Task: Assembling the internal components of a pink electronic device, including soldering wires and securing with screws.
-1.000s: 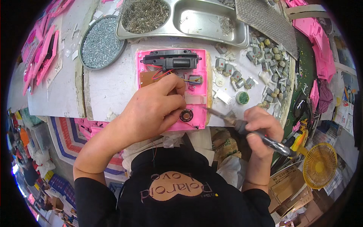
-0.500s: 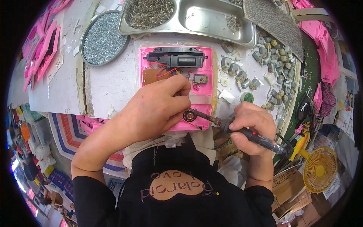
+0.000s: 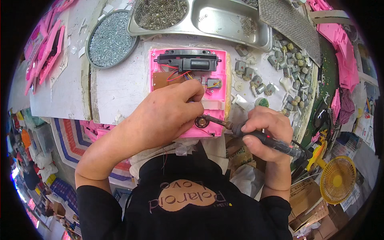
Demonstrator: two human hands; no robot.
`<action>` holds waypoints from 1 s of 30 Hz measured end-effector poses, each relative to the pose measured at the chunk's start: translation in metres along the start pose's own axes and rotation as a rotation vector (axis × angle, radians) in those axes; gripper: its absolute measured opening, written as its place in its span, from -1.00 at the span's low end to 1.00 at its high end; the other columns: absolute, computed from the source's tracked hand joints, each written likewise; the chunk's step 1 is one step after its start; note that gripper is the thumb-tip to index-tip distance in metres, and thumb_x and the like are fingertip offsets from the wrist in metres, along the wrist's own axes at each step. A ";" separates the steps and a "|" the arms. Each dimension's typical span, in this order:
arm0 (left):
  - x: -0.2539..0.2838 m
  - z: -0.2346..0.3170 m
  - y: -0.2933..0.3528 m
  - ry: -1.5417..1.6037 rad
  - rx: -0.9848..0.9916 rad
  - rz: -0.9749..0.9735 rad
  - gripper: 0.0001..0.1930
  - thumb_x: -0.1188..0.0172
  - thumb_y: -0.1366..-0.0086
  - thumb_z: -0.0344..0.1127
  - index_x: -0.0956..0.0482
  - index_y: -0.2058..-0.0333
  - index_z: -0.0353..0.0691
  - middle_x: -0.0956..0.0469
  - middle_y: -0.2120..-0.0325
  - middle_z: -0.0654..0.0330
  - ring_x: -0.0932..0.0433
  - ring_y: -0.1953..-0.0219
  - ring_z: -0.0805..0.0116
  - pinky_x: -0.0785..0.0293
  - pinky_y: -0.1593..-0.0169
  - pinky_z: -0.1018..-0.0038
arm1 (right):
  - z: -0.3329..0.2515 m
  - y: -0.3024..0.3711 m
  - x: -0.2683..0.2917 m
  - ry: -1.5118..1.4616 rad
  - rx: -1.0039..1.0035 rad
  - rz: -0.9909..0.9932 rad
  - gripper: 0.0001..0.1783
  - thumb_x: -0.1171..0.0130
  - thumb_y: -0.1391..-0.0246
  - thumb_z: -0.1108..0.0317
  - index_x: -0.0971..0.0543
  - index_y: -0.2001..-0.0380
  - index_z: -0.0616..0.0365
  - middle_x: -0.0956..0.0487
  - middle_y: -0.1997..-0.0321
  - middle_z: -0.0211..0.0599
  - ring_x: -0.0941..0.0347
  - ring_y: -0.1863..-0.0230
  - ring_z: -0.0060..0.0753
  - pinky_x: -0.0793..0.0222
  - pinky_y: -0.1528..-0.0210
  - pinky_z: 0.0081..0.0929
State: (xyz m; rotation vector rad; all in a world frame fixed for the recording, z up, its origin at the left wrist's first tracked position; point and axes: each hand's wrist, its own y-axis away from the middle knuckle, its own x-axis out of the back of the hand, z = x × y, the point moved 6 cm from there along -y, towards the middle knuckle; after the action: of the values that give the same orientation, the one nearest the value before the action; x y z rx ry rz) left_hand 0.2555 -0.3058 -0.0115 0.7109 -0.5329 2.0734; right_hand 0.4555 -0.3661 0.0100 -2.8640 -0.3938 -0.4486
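Note:
A pink plastic casing [image 3: 221, 74] lies on the bench before me, holding a black plastic unit [image 3: 196, 64], a brown board [image 3: 161, 81], a small motor [image 3: 214, 83] and red and yellow wires. My left hand [image 3: 168, 112] reaches over its left side, fingers pinched together; whatever is between the fingertips is hidden. Just beneath them sits a small round speaker [image 3: 201, 122] in the casing's near part. With my right hand [image 3: 270, 127] I grip a soldering iron [image 3: 276, 145] by its black handle. Its metal tip points left, at the speaker's upper edge beside my left fingertips.
A round tub [image 3: 110, 42] of silvery screws stands far left of the casing. Behind the casing is a steel tray [image 3: 228, 30] with small metal parts. Several loose motors [image 3: 256, 81] and a green-topped round piece [image 3: 262, 102] lie to the right. A yellow fan [image 3: 338, 179] stands lower right.
The casing and my left hand have shifted slightly right. The soldering iron stays at the speaker, its handle end swung a little to the right.

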 end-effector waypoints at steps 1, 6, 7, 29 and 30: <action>0.000 0.000 0.000 -0.001 0.002 -0.001 -0.79 -0.38 -0.01 -0.55 -0.61 0.32 -0.28 -0.49 0.25 0.08 -0.60 0.22 0.06 -0.56 0.19 0.26 | 0.000 0.000 0.000 -0.003 -0.012 0.002 -0.77 -0.46 0.08 0.40 -0.64 0.33 0.16 -0.54 0.55 -0.33 -0.37 0.58 -0.33 -0.23 0.52 -0.42; 0.000 0.001 0.000 -0.003 -0.005 -0.008 -0.78 -0.38 -0.02 -0.55 -0.61 0.32 -0.29 -0.49 0.24 0.08 -0.60 0.22 0.06 -0.57 0.18 0.27 | -0.003 0.007 0.012 0.007 -0.007 0.080 -0.75 -0.46 0.09 0.37 -0.64 0.33 0.19 -0.52 0.57 -0.32 -0.35 0.60 -0.39 -0.17 0.54 -0.45; 0.001 0.001 0.000 -0.006 -0.007 -0.009 -0.78 -0.38 -0.02 -0.56 -0.61 0.32 -0.29 -0.49 0.24 0.08 -0.60 0.22 0.06 -0.57 0.17 0.27 | -0.003 0.010 0.014 0.004 -0.005 0.104 -0.75 -0.46 0.09 0.36 -0.64 0.33 0.20 -0.51 0.57 -0.31 -0.35 0.61 -0.40 -0.16 0.55 -0.45; -0.003 0.007 0.002 -0.069 0.044 0.063 -0.80 -0.40 0.00 -0.54 -0.65 0.34 -0.25 -0.53 0.25 0.12 -0.61 0.22 0.10 -0.58 0.18 0.28 | -0.005 0.013 0.008 0.012 0.051 0.069 -0.76 -0.47 0.13 0.45 -0.64 0.35 0.19 -0.57 0.55 -0.32 -0.40 0.59 -0.34 -0.25 0.53 -0.42; -0.003 0.007 0.002 -0.071 0.042 0.064 -0.80 -0.40 0.00 -0.53 -0.65 0.34 -0.25 -0.53 0.25 0.12 -0.61 0.22 0.10 -0.58 0.17 0.28 | -0.005 0.013 0.007 0.011 0.046 0.068 -0.76 -0.47 0.13 0.45 -0.64 0.35 0.18 -0.57 0.55 -0.32 -0.39 0.59 -0.34 -0.24 0.53 -0.42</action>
State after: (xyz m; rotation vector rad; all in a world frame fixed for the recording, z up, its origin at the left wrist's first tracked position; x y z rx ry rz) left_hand 0.2574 -0.3126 -0.0088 0.8043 -0.5595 2.1309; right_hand 0.4641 -0.3778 0.0144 -2.8189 -0.3001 -0.4366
